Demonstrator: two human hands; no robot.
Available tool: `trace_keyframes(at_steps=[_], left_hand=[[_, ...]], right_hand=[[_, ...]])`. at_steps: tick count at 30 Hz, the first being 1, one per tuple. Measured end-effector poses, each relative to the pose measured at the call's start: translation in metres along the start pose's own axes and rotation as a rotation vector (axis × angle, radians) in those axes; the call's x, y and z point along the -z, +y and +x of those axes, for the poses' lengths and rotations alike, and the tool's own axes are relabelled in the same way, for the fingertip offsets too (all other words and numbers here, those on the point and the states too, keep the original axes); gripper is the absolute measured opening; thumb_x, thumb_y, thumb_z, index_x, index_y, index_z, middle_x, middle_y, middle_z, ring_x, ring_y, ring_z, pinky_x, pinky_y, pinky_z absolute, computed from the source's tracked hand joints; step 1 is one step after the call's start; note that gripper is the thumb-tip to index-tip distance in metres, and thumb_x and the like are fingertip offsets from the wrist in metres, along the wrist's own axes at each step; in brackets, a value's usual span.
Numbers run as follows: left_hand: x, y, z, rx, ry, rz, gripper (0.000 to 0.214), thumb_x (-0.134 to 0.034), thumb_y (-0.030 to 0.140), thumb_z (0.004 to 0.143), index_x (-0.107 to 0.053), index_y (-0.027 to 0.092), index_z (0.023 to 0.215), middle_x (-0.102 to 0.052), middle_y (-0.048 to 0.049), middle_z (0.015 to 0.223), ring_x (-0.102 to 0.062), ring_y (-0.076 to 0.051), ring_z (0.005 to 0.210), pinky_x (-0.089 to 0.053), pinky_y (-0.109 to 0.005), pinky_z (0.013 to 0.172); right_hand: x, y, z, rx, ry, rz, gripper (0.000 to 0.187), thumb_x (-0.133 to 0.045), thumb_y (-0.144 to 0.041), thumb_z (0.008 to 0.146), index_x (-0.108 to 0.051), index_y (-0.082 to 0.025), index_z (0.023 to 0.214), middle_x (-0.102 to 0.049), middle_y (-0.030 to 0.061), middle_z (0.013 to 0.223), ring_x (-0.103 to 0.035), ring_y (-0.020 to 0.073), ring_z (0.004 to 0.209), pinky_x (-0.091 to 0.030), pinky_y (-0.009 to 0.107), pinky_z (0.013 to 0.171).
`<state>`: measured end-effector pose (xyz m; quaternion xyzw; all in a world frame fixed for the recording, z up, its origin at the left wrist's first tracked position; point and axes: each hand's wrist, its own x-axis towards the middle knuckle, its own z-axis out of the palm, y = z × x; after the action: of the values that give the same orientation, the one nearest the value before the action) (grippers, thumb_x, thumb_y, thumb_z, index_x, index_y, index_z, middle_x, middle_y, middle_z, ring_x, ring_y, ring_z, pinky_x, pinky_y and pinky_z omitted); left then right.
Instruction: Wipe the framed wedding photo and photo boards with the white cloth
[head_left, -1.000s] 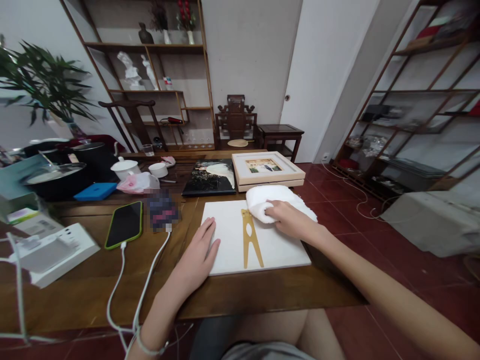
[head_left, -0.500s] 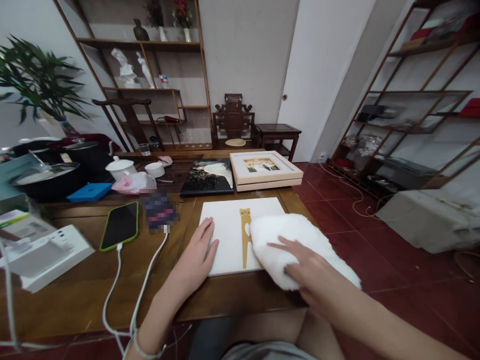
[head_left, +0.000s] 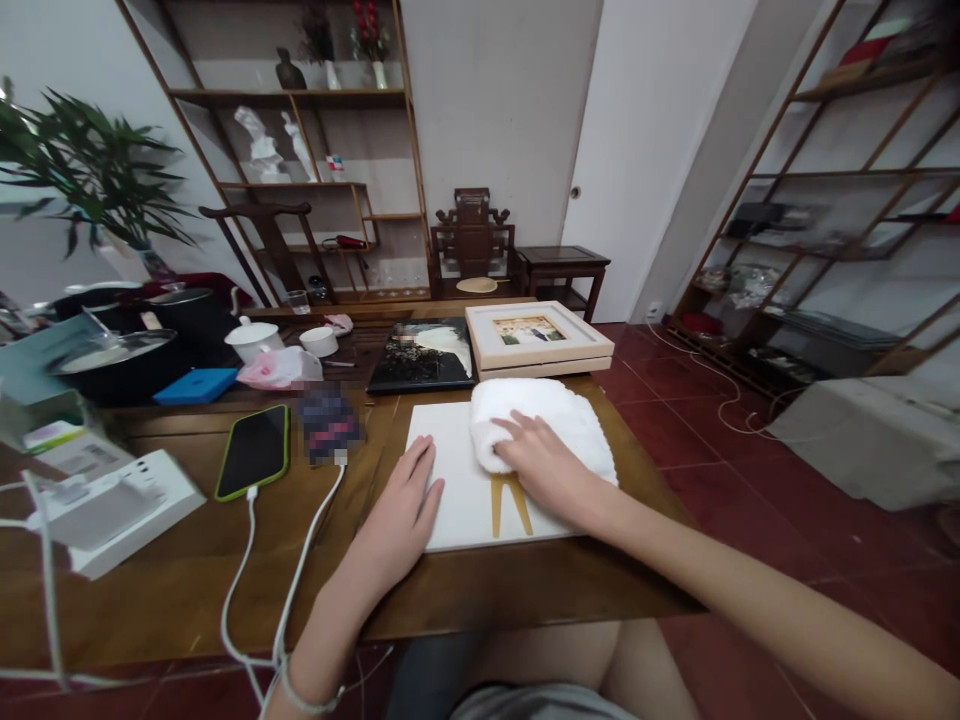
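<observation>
A white board (head_left: 454,500) with a gold stand piece (head_left: 506,505) lies flat on the dark wooden table (head_left: 525,585) in front of me. My left hand (head_left: 401,510) rests flat on the board's left edge, fingers together and stretched out. My right hand (head_left: 544,465) presses a white fluffy cloth (head_left: 559,415) onto the board's upper middle, fingers spread over the cloth. The cloth hides the top of the gold piece.
Behind the board lie a dark picture panel (head_left: 424,355) and a stack of light wooden frames (head_left: 536,340). A green-cased phone (head_left: 253,450) with white cables, a blue box (head_left: 195,385), cups, pots and white boxes crowd the left. Shelves, chairs and red floor tiles surround the table.
My right hand swept the cloth from the board's near right edge up to its upper middle. My left hand stayed in place.
</observation>
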<state>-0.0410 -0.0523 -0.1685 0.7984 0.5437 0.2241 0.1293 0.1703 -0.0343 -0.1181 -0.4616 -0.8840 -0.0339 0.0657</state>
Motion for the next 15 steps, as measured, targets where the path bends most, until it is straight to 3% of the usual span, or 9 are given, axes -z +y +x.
trace_keyframes(at_steps=[3, 6, 8, 11, 15], left_hand=[[-0.001, 0.0, 0.0, -0.005, 0.014, 0.002, 0.052, -0.028, 0.034, 0.093, -0.035, 0.004, 0.135, -0.029, -0.0178, 0.146, -0.025, -0.025, 0.136, -0.021, -0.043, 0.112], [-0.001, 0.0, -0.001, -0.02, 0.025, -0.003, 0.05, -0.029, 0.033, 0.093, -0.035, 0.008, 0.135, -0.03, -0.0163, 0.146, -0.025, -0.024, 0.136, -0.022, -0.045, 0.112], [-0.001, -0.001, -0.001, -0.028, 0.032, -0.007, 0.048, -0.029, 0.032, 0.093, -0.035, 0.01, 0.135, -0.029, -0.0156, 0.147, -0.026, -0.024, 0.136, -0.023, -0.045, 0.111], [-0.001, -0.001, -0.001, -0.034, 0.03, -0.008, 0.048, -0.029, 0.032, 0.093, -0.034, 0.01, 0.135, -0.029, -0.0163, 0.147, -0.025, -0.024, 0.136, -0.023, -0.045, 0.111], [0.0, -0.001, -0.002, -0.048, 0.034, -0.009, 0.047, -0.03, 0.032, 0.093, -0.035, 0.012, 0.135, -0.033, -0.0151, 0.145, -0.027, -0.024, 0.135, -0.024, -0.045, 0.111]], right_hand=[[-0.004, -0.022, -0.036, 0.077, 0.01, -0.037, 0.03, -0.047, 0.001, 0.076, -0.065, -0.015, 0.094, -0.045, 0.0148, 0.135, -0.034, 0.0363, 0.126, -0.031, 0.055, 0.098], [-0.012, -0.041, -0.071, 0.156, 0.093, -0.005, 0.016, -0.055, -0.01, 0.079, -0.068, -0.019, 0.077, -0.048, 0.0115, 0.133, -0.037, 0.0394, 0.124, -0.032, 0.06, 0.096], [-0.017, -0.046, -0.086, 0.201, 0.122, 0.031, 0.017, -0.056, -0.011, 0.078, -0.067, -0.02, 0.068, -0.049, 0.0079, 0.132, -0.036, 0.0385, 0.125, -0.032, 0.061, 0.096], [-0.015, -0.035, -0.091, 0.239, 0.073, 0.099, 0.021, -0.053, -0.005, 0.074, -0.067, -0.021, 0.073, -0.047, 0.0059, 0.135, -0.033, 0.0358, 0.127, -0.032, 0.058, 0.098], [-0.002, 0.003, -0.063, 0.028, 0.025, 0.11, 0.041, -0.041, 0.007, 0.062, -0.063, -0.015, 0.089, -0.049, 0.0137, 0.13, -0.039, 0.0296, 0.123, -0.036, 0.046, 0.096]])
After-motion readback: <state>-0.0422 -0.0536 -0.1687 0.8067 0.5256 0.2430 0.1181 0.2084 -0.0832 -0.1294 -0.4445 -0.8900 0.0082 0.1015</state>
